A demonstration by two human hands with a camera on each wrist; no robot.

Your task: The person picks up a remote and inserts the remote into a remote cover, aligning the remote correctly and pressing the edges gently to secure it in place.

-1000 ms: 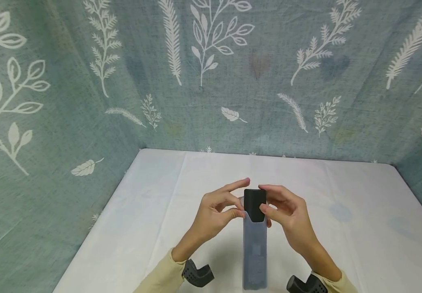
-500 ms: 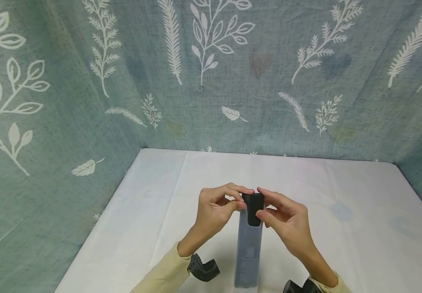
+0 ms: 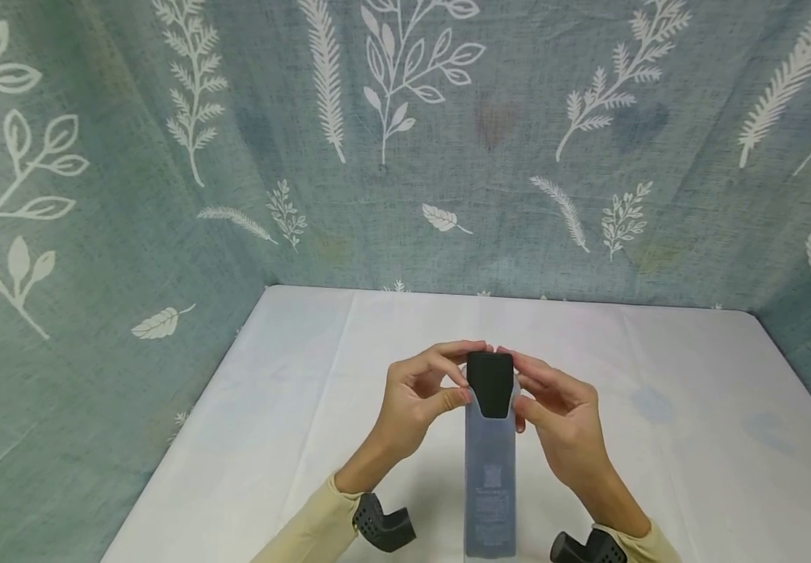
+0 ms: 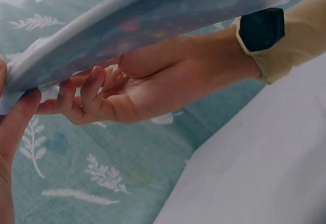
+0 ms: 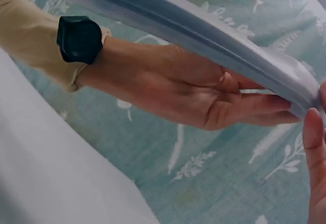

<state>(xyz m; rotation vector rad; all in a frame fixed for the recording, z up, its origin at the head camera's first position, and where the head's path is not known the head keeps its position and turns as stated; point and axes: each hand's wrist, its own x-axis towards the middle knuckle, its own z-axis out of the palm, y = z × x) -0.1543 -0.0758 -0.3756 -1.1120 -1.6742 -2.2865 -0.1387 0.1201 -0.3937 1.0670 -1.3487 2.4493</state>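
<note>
A slim black device (image 3: 492, 383), which looks like a remote control, sits in a long translucent bluish cover (image 3: 489, 446). Its black upper end shows bare, and a printed label appears faintly through the lower part. My left hand (image 3: 415, 399) pinches the cover's upper left edge, its index fingertip up at the top corner. On the opposite side my right hand (image 3: 565, 414) pinches the upper right edge, thumb in front and fingers behind. In the left wrist view the cover (image 4: 153, 20) stretches slantwise above the right hand (image 4: 153, 81). The right wrist view shows its long side (image 5: 204, 35).
Under the hands lies a table with a white cloth (image 3: 306, 352). A blue-green leaf-patterned curtain (image 3: 405, 227) hangs behind it and along the sides. Black cameras sit on the left wrist (image 3: 382, 524) and right wrist (image 3: 588, 547).
My left index finger has come down to the top corner. The cover tilted, then straightened and rose slightly. My right thumb has slid off the black end to the cover's right edge.
</note>
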